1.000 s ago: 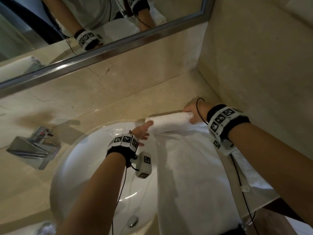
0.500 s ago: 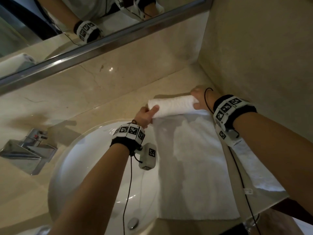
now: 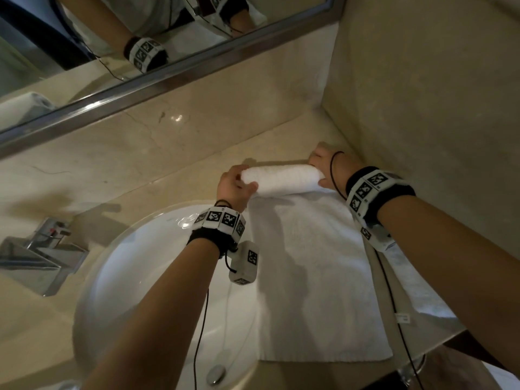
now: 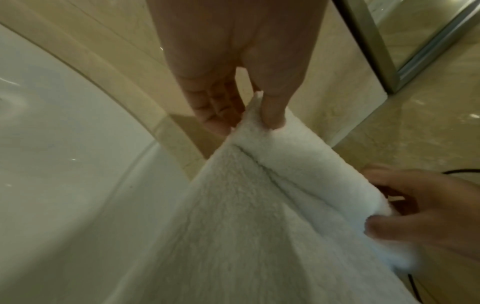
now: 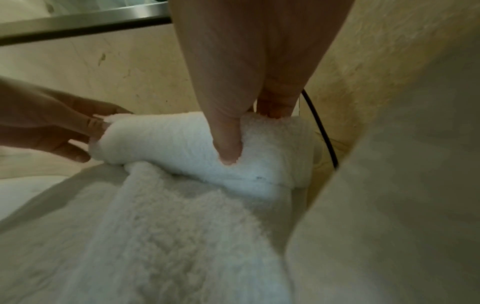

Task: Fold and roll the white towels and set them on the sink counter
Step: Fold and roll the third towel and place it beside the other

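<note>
A white towel (image 3: 315,274) lies flat on the beige counter (image 3: 174,190) right of the basin, its near edge over the counter front. Its far end is wound into a roll (image 3: 281,178) (image 4: 309,166) (image 5: 182,144). My left hand (image 3: 235,187) (image 4: 249,115) pinches the roll's left end between thumb and fingers. My right hand (image 3: 323,167) (image 5: 249,131) grips the roll's right end, thumb pressed into the top, close to the side wall. A second white towel (image 3: 416,280) lies partly under my right forearm.
A round white basin (image 3: 135,291) sits left of the towel, with a chrome tap (image 3: 39,257) on its left. A mirror (image 3: 112,52) runs along the back wall and reflects a rolled towel (image 3: 25,105). A stone side wall (image 3: 422,94) closes the right.
Both hands have moved the roll away from me toward the back wall, drawing the towel's flat part further onto the counter. The hands hold the roll's ends as before.
</note>
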A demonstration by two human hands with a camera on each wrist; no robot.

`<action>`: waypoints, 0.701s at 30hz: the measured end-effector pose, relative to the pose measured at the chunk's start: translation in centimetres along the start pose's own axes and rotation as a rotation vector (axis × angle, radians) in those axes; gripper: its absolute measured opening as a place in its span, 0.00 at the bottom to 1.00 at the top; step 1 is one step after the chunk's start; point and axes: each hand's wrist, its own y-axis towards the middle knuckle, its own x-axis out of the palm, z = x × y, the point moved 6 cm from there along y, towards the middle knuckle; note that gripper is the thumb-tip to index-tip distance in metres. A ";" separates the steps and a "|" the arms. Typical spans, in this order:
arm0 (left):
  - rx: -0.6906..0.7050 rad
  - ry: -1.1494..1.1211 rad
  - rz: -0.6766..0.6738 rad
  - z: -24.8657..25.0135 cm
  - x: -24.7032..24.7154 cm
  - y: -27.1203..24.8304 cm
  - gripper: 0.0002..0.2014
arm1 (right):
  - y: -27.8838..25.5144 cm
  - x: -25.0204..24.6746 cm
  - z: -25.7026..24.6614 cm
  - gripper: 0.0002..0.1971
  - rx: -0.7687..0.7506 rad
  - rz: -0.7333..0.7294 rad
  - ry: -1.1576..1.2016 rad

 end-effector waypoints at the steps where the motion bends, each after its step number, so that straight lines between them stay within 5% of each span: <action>1: 0.005 -0.012 0.014 0.1 -0.2 -0.1 0.20 | -0.1 0.0 -0.1 0.27 0.002 0.017 0.011; 10: -0.028 0.081 -0.070 -0.2 -0.3 -0.6 0.16 | -1.1 0.4 -0.3 0.29 0.114 0.006 0.046; 21: 0.202 0.496 -0.092 -0.3 -0.9 -2.7 0.16 | -4.3 2.0 0.1 0.30 0.098 -0.056 0.237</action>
